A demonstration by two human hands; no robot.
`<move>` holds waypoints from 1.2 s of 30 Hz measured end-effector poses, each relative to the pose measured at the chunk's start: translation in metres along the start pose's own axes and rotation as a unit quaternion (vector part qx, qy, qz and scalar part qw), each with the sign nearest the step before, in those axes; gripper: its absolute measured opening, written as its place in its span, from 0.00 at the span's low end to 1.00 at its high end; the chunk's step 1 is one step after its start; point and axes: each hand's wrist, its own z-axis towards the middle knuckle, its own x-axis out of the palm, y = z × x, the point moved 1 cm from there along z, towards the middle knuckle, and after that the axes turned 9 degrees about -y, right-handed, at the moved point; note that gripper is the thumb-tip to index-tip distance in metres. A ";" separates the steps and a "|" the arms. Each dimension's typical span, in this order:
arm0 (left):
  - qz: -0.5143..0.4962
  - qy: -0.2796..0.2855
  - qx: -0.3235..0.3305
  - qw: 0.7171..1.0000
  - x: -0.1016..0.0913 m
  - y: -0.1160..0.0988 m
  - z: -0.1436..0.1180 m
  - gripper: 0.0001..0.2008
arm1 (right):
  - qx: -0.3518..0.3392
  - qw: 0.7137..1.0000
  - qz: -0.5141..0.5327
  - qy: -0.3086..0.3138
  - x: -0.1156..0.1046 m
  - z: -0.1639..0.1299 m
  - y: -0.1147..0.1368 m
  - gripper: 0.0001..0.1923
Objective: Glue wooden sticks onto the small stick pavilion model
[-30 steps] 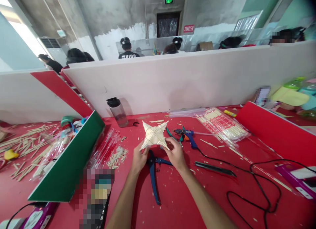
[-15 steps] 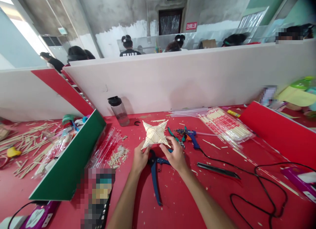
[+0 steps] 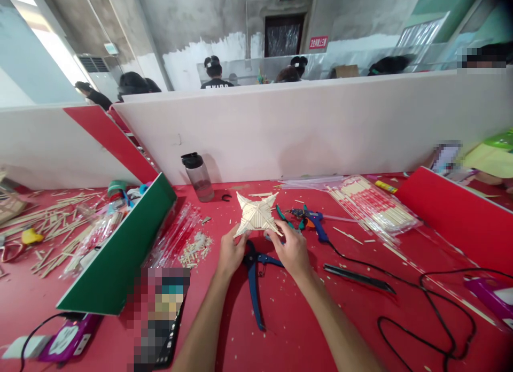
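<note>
A pale star-shaped model made of thin wooden sticks [image 3: 257,214], with four pointed corners, is held up above the red table. My left hand [image 3: 232,252] pinches its near left corner, and my right hand [image 3: 292,249] pinches the near right one. Below and between my wrists lies a blue-handled cutter [image 3: 253,286], partly hidden by my hands. Just beyond my right hand are green-handled pliers [image 3: 285,217] and a blue hot glue gun [image 3: 315,222] with a black cord.
A black utility knife [image 3: 358,278] lies right of my arm. Packs of sticks [image 3: 372,203] sit farther right. Left are stick offcuts [image 3: 196,250], a green divider [image 3: 120,254] and a phone [image 3: 170,318]. A water bottle [image 3: 199,179] stands by the white partition [image 3: 256,131]; people sit beyond.
My view has shifted slightly, so most things appear a little farther right. Both hands keep hold of the stick star, which looks tilted slightly differently.
</note>
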 end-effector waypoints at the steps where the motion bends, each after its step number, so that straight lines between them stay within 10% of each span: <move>1: -0.002 -0.003 -0.003 1.000 -0.001 0.000 0.000 0.13 | 0.007 1.000 0.009 -0.005 0.001 0.000 0.000 0.15; 36: -0.157 -0.027 -0.019 0.987 -0.004 -0.006 0.006 0.19 | 0.102 0.967 0.223 0.062 0.012 0.003 0.004 0.13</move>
